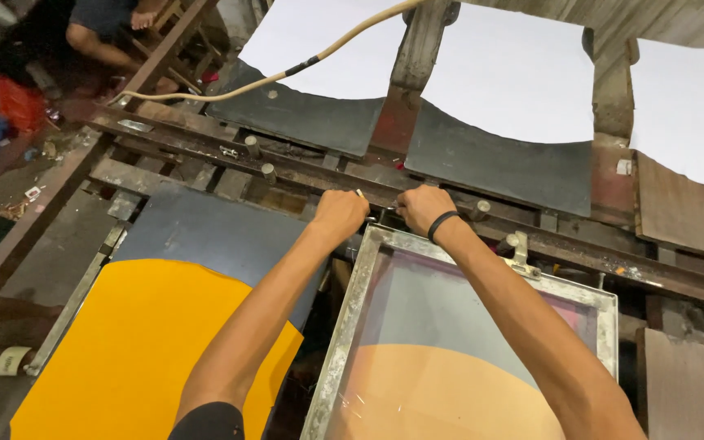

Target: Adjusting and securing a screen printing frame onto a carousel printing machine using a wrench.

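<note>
Far left, 9 o'clock: tape roll [10,359] on the dirty bench, well apart from your hands. Orange fabric piece [136,350] lies flat on a dark pallet board [205,232], at 8 o'clock from your left hand.

Your left hand [338,213] is fisted, knuckles up, at the screen frame's far-left corner. It pinches something small and pale at the rail; can't tell what. Your right hand [424,207] sits just beside it at 3 o'clock, black band on the wrist, fingers curled onto a small fitting on the steel rail [303,167]. Grip contents too small to tell.

Screen-printing frame [352,326], metal-edged, sits at 6 o'clock from both hands, under your forearms. Orange shows through the mesh in its lower half. A metal clamp [521,253] sits on its far edge, at 4 o'clock from your right hand.

12 o'clock: dark boards carrying white fabric pieces [515,73] beyond the rail. A tan hose [230,90] runs across at 11 o'clock. Another person's legs [99,41] at top left.
</note>
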